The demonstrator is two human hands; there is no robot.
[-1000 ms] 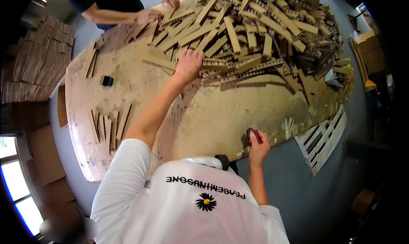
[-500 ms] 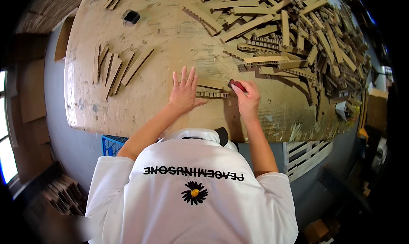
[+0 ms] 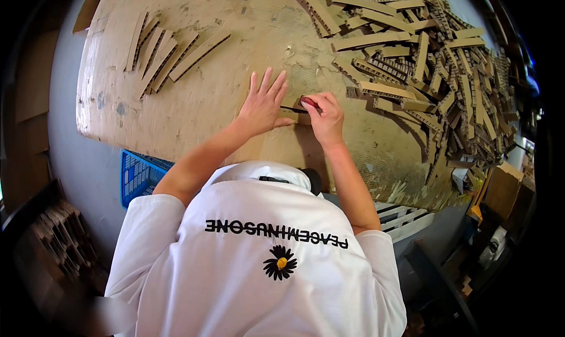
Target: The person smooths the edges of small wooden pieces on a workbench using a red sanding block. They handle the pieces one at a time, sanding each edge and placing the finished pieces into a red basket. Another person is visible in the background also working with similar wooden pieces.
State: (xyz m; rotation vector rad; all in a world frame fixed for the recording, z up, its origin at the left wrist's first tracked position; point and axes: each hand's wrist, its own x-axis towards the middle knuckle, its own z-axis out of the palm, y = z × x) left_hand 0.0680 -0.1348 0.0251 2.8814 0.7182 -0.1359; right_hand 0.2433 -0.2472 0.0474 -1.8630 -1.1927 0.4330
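My left hand lies flat with its fingers spread, pressing on a cardboard strip on the table. My right hand is closed round a small dark red tool, just right of the left fingers. The tool's tip points left, over the strip's far side; whether it has a blade I cannot make out. Part of the strip is under my left palm. A narrow dark line runs along the strip's far edge between the hands.
A large heap of cardboard honeycomb strips covers the table's right side. Several strips lie fanned at the left of the worn table. Below the table's near edge are a blue plastic crate and white slats.
My right hand has moved left with the red tool, closer to my left hand. My left hand stays flat on the strip. The whole view has shifted and turned slightly.
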